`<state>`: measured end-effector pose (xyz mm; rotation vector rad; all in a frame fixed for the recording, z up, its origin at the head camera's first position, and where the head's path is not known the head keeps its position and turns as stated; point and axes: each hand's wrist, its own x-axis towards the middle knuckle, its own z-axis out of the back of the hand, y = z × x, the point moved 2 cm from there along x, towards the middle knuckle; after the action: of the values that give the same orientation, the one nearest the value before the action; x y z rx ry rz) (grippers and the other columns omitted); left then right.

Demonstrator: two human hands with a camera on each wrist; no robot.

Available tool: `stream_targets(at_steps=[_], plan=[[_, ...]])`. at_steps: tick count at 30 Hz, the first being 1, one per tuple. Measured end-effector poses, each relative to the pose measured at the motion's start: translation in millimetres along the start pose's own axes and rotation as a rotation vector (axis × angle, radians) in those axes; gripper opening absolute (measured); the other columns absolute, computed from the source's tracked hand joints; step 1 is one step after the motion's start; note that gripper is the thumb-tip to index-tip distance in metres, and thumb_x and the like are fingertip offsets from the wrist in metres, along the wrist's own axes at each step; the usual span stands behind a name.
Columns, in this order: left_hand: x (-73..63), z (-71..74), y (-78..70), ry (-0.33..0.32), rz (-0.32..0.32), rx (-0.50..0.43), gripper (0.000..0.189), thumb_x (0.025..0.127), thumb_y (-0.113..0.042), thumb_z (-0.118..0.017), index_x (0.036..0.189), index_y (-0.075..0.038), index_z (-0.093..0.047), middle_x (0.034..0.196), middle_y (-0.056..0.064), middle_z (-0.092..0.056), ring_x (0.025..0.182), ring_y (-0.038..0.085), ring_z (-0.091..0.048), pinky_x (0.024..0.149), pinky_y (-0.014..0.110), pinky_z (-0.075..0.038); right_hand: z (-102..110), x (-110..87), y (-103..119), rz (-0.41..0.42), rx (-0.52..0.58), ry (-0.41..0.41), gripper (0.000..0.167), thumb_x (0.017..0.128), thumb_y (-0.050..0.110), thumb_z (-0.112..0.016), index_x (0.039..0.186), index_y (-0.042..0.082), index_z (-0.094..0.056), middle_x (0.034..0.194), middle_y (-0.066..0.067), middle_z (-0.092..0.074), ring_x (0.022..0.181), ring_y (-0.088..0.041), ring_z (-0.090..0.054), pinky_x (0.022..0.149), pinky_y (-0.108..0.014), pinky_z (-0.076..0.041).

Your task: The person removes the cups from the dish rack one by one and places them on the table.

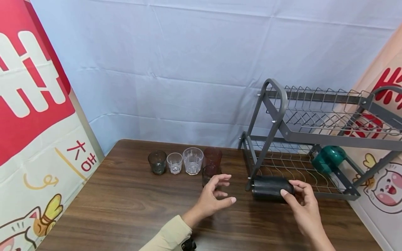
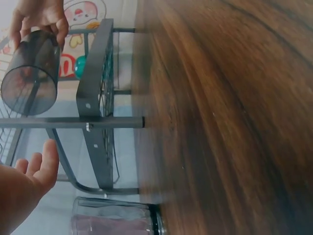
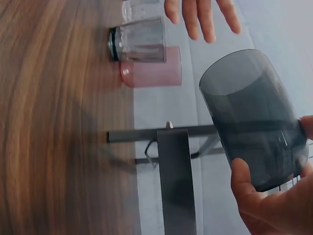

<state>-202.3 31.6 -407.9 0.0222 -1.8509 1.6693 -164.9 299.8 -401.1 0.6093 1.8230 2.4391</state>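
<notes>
My right hand (image 1: 304, 207) grips a dark grey, see-through glass (image 1: 272, 189) near its base end, thumb on one side and fingers on the other. The glass lies sideways in the air before the dish rack (image 1: 267, 146), its mouth pointing left in the head view. In the right wrist view the glass (image 3: 254, 117) is tilted, with nothing visible inside. My left hand (image 1: 214, 198) holds nothing; its thumb and fingers are spread apart, facing the glass's mouth across a gap. Just behind the left hand stands a small dark glass (image 1: 209, 171), partly hidden by the fingers.
A reddish glass (image 1: 213, 156), a larger clear glass (image 1: 193, 161), a small clear glass (image 1: 174, 163) and a smoky glass (image 1: 157, 162) stand along the table's (image 1: 132, 195) back. The two-tier rack carries a green glass (image 1: 329, 158) on its lower tier, tilted at the right end.
</notes>
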Motion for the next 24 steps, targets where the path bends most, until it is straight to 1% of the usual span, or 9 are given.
stream_targets(at_steps=[2, 6, 7, 9, 11, 14, 17, 20, 24], plan=[[0.2, -1.6, -0.4, 0.009, 0.003, -0.029, 0.057, 0.077, 0.002, -0.069, 0.128, 0.002, -0.045, 0.132, 0.017, -0.043, 0.112, 0.032, -0.047, 0.081, 0.049, -0.047, 0, 3.9, -18, -0.01, 0.06, 0.037, 0.041, 0.091, 0.01, -0.06, 0.128, 0.006, -0.042, 0.111, -0.012, -0.042, 0.09, -0.021, -0.046, 0.065, -0.022, -0.048], [0.7, -5.2, -2.7, 0.024, 0.016, -0.074, 0.058, 0.076, 0.004, -0.069, 0.129, 0.004, -0.043, 0.133, 0.022, -0.039, 0.113, 0.032, -0.045, 0.082, 0.054, -0.045, 1, 17.8, -79, 0.023, 0.148, 0.077, 0.048, 0.089, 0.016, -0.064, 0.132, 0.011, -0.042, 0.117, -0.015, -0.041, 0.093, -0.025, -0.048, 0.064, -0.03, -0.052], [0.9, -6.2, -3.0, 0.025, 0.019, -0.08, 0.059, 0.076, 0.004, -0.069, 0.129, 0.004, -0.043, 0.133, 0.022, -0.039, 0.113, 0.032, -0.045, 0.081, 0.055, -0.044, 1, 19.8, -89, 0.008, 0.136, 0.088, 0.05, 0.089, 0.019, -0.064, 0.132, 0.013, -0.041, 0.118, -0.015, -0.04, 0.094, -0.025, -0.048, 0.065, -0.031, -0.052], [1.1, -7.8, -3.5, 0.029, 0.035, -0.089, 0.06, 0.076, 0.004, -0.069, 0.13, 0.004, -0.043, 0.135, 0.021, -0.038, 0.113, 0.032, -0.044, 0.081, 0.055, -0.044, -2, 20.9, -100, 0.02, 0.172, 0.094, 0.05, 0.089, 0.019, -0.065, 0.133, 0.013, -0.041, 0.119, -0.015, -0.04, 0.094, -0.025, -0.049, 0.064, -0.033, -0.053], [1.2, -9.4, -1.7, 0.03, 0.048, -0.103, 0.062, 0.075, 0.005, -0.069, 0.13, 0.005, -0.041, 0.135, 0.019, -0.038, 0.114, 0.034, -0.043, 0.081, 0.055, -0.044, -8, 15.7, -87, 0.013, 0.191, 0.121, 0.049, 0.09, 0.016, -0.063, 0.133, 0.011, -0.039, 0.119, -0.015, -0.04, 0.094, -0.023, -0.05, 0.065, -0.033, -0.053], [1.2, -11.6, 6.7, 0.027, 0.051, -0.12, 0.064, 0.074, 0.006, -0.07, 0.132, 0.002, -0.041, 0.136, 0.014, -0.039, 0.115, 0.038, -0.041, 0.081, 0.053, -0.045, -19, 1.5, -44, -0.004, 0.22, 0.137, 0.044, 0.09, 0.009, -0.061, 0.129, 0.006, -0.04, 0.114, -0.016, -0.042, 0.089, -0.02, -0.051, 0.064, -0.031, -0.052], [1.2, -13.5, 20.4, 0.014, 0.029, -0.12, 0.066, 0.073, 0.005, -0.071, 0.132, -0.002, -0.043, 0.134, 0.011, -0.04, 0.115, 0.042, -0.04, 0.08, 0.051, -0.047, -29, -11.1, -4, -0.015, 0.232, 0.155, 0.038, 0.091, 0.004, -0.058, 0.124, 0.004, -0.04, 0.109, -0.012, -0.044, 0.084, -0.014, -0.051, 0.062, -0.026, -0.05], [1.3, -15.3, 30.8, 0.0, -0.009, -0.115, 0.067, 0.072, 0.003, -0.073, 0.132, -0.008, -0.045, 0.132, 0.011, -0.041, 0.114, 0.04, -0.041, 0.077, 0.047, -0.049, -36, -17.3, 13, -0.024, 0.254, 0.156, 0.034, 0.091, -0.001, -0.055, 0.122, 0.003, -0.04, 0.106, -0.009, -0.046, 0.08, -0.011, -0.052, 0.06, -0.024, -0.048], [-0.5, -16.9, 34.7, -0.003, -0.029, -0.119, 0.068, 0.07, -0.001, -0.075, 0.131, -0.014, -0.047, 0.127, 0.01, -0.042, 0.111, 0.03, -0.045, 0.074, 0.042, -0.051, -41, -20.4, 18, -0.044, 0.247, 0.161, 0.033, 0.092, -0.001, -0.054, 0.121, 0.002, -0.04, 0.106, -0.008, -0.047, 0.077, -0.011, -0.052, 0.059, -0.024, -0.047]])
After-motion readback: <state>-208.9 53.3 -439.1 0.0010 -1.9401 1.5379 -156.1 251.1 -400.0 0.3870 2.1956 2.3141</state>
